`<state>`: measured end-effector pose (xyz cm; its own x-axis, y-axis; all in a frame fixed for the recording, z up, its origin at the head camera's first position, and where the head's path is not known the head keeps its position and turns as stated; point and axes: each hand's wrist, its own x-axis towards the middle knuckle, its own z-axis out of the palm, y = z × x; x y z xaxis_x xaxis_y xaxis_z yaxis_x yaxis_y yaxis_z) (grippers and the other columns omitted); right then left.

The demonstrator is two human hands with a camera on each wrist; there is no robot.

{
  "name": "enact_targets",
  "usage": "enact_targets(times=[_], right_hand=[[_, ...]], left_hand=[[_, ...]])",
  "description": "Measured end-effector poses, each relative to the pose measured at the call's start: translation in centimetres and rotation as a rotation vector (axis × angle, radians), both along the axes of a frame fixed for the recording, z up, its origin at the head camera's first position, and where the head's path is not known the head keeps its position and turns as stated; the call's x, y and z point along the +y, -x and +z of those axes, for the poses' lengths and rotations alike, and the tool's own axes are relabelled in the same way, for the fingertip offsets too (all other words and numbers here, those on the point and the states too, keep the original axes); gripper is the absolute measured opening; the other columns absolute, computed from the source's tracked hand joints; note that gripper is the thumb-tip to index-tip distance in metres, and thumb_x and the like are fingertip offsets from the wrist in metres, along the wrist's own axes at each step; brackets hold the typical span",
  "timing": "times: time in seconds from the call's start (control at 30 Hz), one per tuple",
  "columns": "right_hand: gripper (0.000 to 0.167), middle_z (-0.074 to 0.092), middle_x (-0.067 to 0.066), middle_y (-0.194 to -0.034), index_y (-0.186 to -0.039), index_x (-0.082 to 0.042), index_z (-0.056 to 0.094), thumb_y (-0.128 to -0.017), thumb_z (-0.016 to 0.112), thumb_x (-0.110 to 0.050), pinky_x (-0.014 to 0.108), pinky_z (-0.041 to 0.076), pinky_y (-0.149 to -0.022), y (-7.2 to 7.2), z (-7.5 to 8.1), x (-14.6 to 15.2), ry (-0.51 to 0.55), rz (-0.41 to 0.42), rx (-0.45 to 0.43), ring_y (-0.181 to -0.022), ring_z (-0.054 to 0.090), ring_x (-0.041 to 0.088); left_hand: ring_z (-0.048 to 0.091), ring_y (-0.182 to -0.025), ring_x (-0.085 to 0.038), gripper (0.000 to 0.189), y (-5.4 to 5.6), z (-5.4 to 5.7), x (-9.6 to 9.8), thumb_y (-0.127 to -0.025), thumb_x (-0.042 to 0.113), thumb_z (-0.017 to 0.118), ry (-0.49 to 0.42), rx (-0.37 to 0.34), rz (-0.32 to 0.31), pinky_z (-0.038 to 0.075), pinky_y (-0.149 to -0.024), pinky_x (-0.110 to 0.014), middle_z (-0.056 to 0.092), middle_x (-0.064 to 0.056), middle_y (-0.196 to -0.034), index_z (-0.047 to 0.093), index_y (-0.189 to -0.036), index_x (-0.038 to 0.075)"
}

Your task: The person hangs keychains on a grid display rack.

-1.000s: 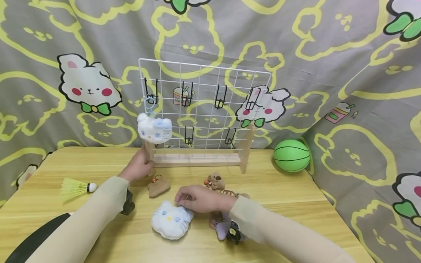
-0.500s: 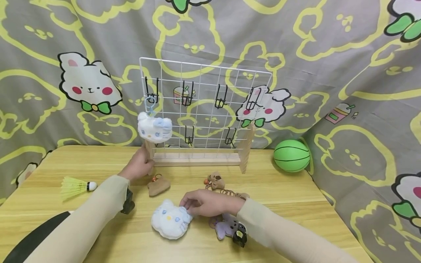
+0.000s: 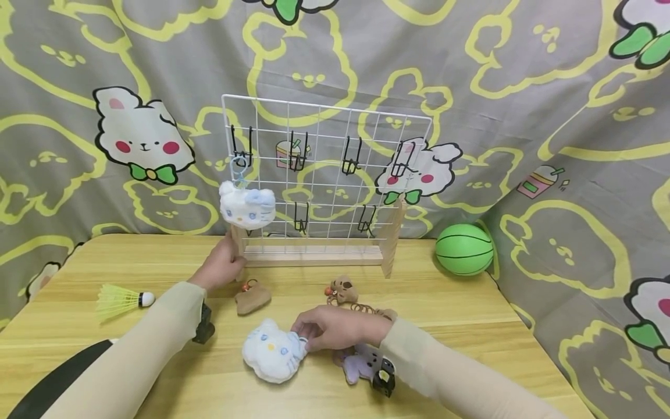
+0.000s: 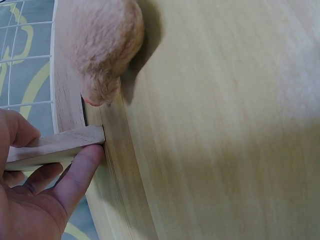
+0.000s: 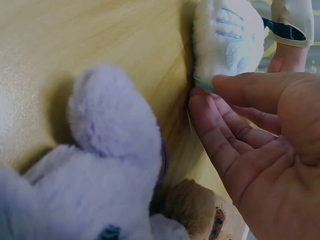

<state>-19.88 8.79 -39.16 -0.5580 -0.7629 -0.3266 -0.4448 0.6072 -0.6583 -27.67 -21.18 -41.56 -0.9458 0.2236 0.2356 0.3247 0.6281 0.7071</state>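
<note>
My left hand (image 3: 218, 265) grips the wooden side foot (image 4: 80, 140) of a white wire grid rack (image 3: 319, 186), thumb on one face and fingers on the other. My right hand (image 3: 335, 329) pinches the light blue strap (image 5: 204, 84) of a white plush cat-head keychain (image 3: 273, 354), which lies face up near the front of the table. A matching plush keychain (image 3: 247, 205) hangs by its blue ring from the upper left hook. Other black hooks (image 3: 350, 157) on the grid carry nothing.
A brown plush (image 3: 253, 298) lies before the rack's left foot. Another brown plush (image 3: 342, 290) with coiled cord and a lilac plush (image 3: 358, 364) lie around my right forearm. A yellow shuttlecock (image 3: 125, 297) is at left, a green ball (image 3: 464, 249) at back right.
My right hand has shifted right and slightly toward me, its fingers closing on the plush's strap. The white plush has moved very slightly. My left hand stays on the rack.
</note>
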Motion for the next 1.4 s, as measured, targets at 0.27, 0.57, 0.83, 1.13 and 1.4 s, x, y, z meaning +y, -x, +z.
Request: enact_targets(times=[0.27, 0.57, 0.83, 1.13, 1.4], right_hand=[[0.03, 0.075, -0.002, -0.105, -0.126, -0.01, 0.07, -0.097, 0.07, -0.004, 0.013, 0.053, -0.091, 0.1, -0.7, 0.2, 0.046, -0.007, -0.013, -0.093, 0.062, -0.006], [0.015, 0.079, 0.011, -0.095, -0.11, -0.001, 0.076, -0.098, 0.067, -0.003, 0.014, 0.056, -0.073, 0.4, -1.0, 0.2, 0.124, -0.06, 0.018, -0.075, 0.065, -0.002], [0.015, 0.078, 0.016, -0.102, -0.104, 0.001, 0.07, -0.105, 0.058, -0.008, 0.024, 0.063, -0.076, 0.5, -1.2, 0.0, 0.26, -0.213, -0.065, -0.089, 0.075, 0.02], [0.019, 0.072, 0.02, -0.122, -0.112, 0.004, 0.063, -0.109, 0.047, -0.007, 0.032, 0.063, -0.096, 0.5, -1.2, -0.1, 0.372, -0.3, -0.204, -0.113, 0.074, 0.03], [0.024, 0.07, 0.025, -0.13, -0.118, 0.005, 0.057, -0.112, 0.043, -0.013, 0.035, 0.06, -0.103, 0.3, -1.1, -0.3, 0.527, -0.376, -0.392, -0.118, 0.072, 0.028]], left_hand=[[0.054, -0.128, -0.057, 0.075, -0.2, 0.2, 0.2, -0.091, -0.009, 0.05, 0.002, -0.063, -0.015, 0.056, -0.1, -0.061, 0.038, -0.05, -0.146, 0.011, -0.152, -0.028], [0.061, -0.108, -0.05, 0.065, -0.5, 0.0, 0.1, -0.09, -0.01, 0.052, -0.001, -0.027, -0.007, 0.06, -0.08, -0.048, 0.042, -0.051, -0.14, 0.022, -0.144, -0.032], [0.06, -0.109, -0.05, 0.07, -0.5, 0.0, -0.1, -0.089, -0.01, 0.053, 0.001, -0.008, -0.012, 0.058, -0.079, -0.048, 0.042, -0.051, -0.14, 0.018, -0.146, -0.031], [0.06, -0.115, -0.055, 0.07, -0.2, 0.2, 0.1, -0.092, -0.01, 0.052, -0.009, -0.039, -0.011, 0.063, -0.081, -0.048, 0.044, -0.05, -0.138, 0.015, -0.148, -0.03], [0.053, -0.128, -0.06, 0.072, 0.1, 0.1, 0.2, -0.092, -0.009, 0.05, -0.002, -0.051, -0.002, 0.058, -0.098, -0.061, 0.042, -0.049, -0.142, 0.013, -0.151, -0.027]])
